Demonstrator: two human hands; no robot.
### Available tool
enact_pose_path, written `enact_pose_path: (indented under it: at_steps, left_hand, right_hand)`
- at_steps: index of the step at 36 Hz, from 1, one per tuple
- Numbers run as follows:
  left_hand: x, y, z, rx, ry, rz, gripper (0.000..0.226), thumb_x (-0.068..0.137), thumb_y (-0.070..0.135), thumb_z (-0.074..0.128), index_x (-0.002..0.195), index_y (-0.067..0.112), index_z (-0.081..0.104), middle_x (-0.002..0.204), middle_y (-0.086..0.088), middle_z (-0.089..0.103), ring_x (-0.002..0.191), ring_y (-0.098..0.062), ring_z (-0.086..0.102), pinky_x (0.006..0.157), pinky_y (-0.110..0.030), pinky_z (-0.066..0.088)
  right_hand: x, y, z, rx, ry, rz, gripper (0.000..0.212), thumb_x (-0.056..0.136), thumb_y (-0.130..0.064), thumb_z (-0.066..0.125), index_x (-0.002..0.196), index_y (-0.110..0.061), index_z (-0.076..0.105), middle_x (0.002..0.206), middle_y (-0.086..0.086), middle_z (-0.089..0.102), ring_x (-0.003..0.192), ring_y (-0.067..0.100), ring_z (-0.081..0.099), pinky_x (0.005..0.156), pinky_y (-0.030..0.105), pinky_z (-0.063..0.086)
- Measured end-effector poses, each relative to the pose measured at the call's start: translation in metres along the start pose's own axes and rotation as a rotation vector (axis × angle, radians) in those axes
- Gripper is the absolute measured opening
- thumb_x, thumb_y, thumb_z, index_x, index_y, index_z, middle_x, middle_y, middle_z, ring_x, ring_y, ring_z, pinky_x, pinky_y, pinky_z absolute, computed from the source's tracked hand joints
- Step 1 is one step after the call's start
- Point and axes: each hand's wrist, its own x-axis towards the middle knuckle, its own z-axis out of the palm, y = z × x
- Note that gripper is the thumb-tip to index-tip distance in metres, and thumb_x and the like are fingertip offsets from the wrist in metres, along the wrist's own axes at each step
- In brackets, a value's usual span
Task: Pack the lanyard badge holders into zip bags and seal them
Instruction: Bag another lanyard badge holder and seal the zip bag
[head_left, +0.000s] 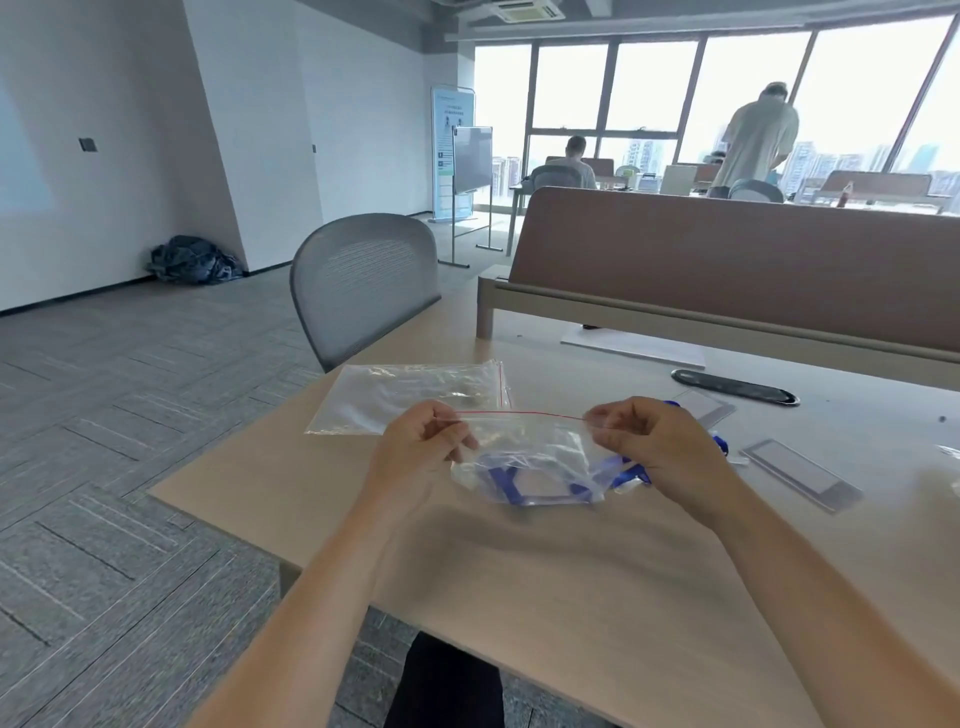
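A clear zip bag (530, 457) with a red zip line hangs just above the table, stretched between my two hands. My left hand (421, 447) pinches the zip strip's left end and my right hand (660, 447) pinches its right end. Inside the bag lies a badge holder with a blue lanyard (511, 480); some blue strap shows by my right hand, and I cannot tell whether it is in the bag. A stack of empty zip bags (395, 395) lies flat behind my left hand. Two loose clear badge holders (802, 475) (704, 405) rest to the right.
A light wooden table (545, 597) ends at its left edge close to my left arm. A grey mesh chair (363, 286) stands past the far left corner. A brown divider panel (727, 260) and a black cable grommet (735, 387) lie behind. Two people work far back.
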Motion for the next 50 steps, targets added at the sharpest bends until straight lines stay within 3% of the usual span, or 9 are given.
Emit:
enact_pose_path:
  at_steps: [5, 9, 14, 21, 24, 32, 37, 44, 50]
  left_hand:
    - [0.003, -0.002, -0.002, 0.101, -0.011, -0.002, 0.017, 0.091, -0.001, 0.061, 0.080, 0.012, 0.065, 0.070, -0.002, 0.071, 0.069, -0.023, 0.058, 0.068, -0.033, 0.049]
    - [0.001, -0.001, 0.002, 0.055, 0.001, -0.022, 0.015, 0.092, -0.001, 0.061, 0.081, 0.008, 0.068, 0.070, 0.000, 0.072, 0.064, -0.016, 0.061, 0.069, -0.030, 0.054]
    - [-0.003, 0.004, 0.003, -0.088, 0.006, -0.048, 0.011, 0.097, 0.003, 0.057, 0.091, 0.000, 0.066, 0.075, -0.009, 0.074, 0.064, -0.017, 0.064, 0.069, -0.026, 0.057]
    - [-0.008, 0.006, 0.007, -0.085, 0.032, -0.077, 0.010, 0.096, 0.001, 0.058, 0.091, 0.001, 0.067, 0.080, -0.010, 0.076, 0.070, -0.019, 0.067, 0.075, -0.029, 0.058]
    - [-0.008, 0.004, 0.010, -0.056, 0.062, -0.066, 0.014, 0.093, -0.001, 0.060, 0.085, 0.005, 0.069, 0.075, -0.005, 0.072, 0.068, -0.017, 0.062, 0.074, -0.030, 0.055]
    - [-0.009, 0.004, 0.013, 0.102, 0.080, 0.007, 0.026, 0.088, 0.012, 0.069, 0.071, 0.033, 0.073, 0.070, 0.006, 0.068, 0.070, -0.015, 0.060, 0.080, -0.045, 0.053]
    - [-0.011, 0.007, 0.011, 0.157, 0.087, 0.026, 0.028, 0.086, 0.015, 0.071, 0.069, 0.037, 0.073, 0.069, 0.011, 0.069, 0.071, -0.010, 0.061, 0.075, -0.034, 0.048]
    - [-0.013, 0.011, 0.013, 0.156, 0.081, 0.010, 0.024, 0.088, 0.012, 0.069, 0.070, 0.029, 0.071, 0.065, 0.015, 0.066, 0.064, -0.001, 0.057, 0.069, -0.023, 0.044]
    - [-0.013, 0.008, 0.015, 0.078, 0.039, -0.020, 0.016, 0.088, 0.012, 0.066, 0.077, 0.020, 0.073, 0.069, 0.006, 0.068, 0.067, -0.009, 0.058, 0.072, -0.032, 0.046]
  right_hand:
    - [-0.002, -0.008, -0.003, -0.046, 0.053, -0.027, 0.013, 0.087, -0.015, 0.074, 0.082, -0.009, 0.064, 0.076, -0.006, 0.076, 0.062, 0.005, 0.067, 0.061, 0.020, 0.048]
    - [-0.002, -0.005, 0.000, -0.068, 0.048, -0.027, 0.012, 0.093, -0.007, 0.065, 0.083, -0.005, 0.058, 0.074, -0.001, 0.077, 0.066, 0.019, 0.073, 0.059, 0.022, 0.051]
    - [-0.002, -0.003, -0.008, -0.071, -0.017, 0.023, 0.006, 0.092, -0.008, 0.064, 0.095, -0.013, 0.064, 0.085, -0.003, 0.078, 0.073, 0.014, 0.074, 0.054, 0.016, 0.049]
    - [0.004, -0.015, -0.003, -0.624, -0.037, -0.059, 0.034, 0.087, -0.036, 0.071, 0.119, -0.031, 0.061, 0.117, -0.017, 0.060, 0.108, 0.009, 0.057, 0.094, 0.032, 0.047]
    - [0.002, -0.040, 0.014, -0.709, -0.072, -0.132, 0.034, 0.089, -0.040, 0.068, 0.121, -0.031, 0.061, 0.118, -0.017, 0.058, 0.112, 0.010, 0.054, 0.095, 0.031, 0.044]
    - [0.017, -0.064, 0.058, -0.491, -0.247, -0.135, 0.014, 0.086, -0.026, 0.072, 0.100, -0.023, 0.076, 0.095, -0.013, 0.071, 0.086, 0.005, 0.063, 0.078, 0.021, 0.046]
    - [0.024, -0.067, 0.063, -0.441, -0.240, -0.171, 0.004, 0.085, -0.020, 0.073, 0.086, -0.022, 0.077, 0.082, -0.012, 0.072, 0.074, 0.005, 0.062, 0.066, 0.018, 0.042]
    - [0.025, -0.067, 0.065, -0.414, -0.275, -0.153, 0.004, 0.084, -0.021, 0.073, 0.084, -0.022, 0.077, 0.081, -0.010, 0.071, 0.073, 0.007, 0.062, 0.067, 0.019, 0.045]
    - [0.024, -0.068, 0.065, -0.427, -0.297, -0.161, 0.006, 0.087, -0.019, 0.070, 0.084, -0.020, 0.075, 0.077, -0.010, 0.069, 0.069, 0.007, 0.059, 0.063, 0.017, 0.042]
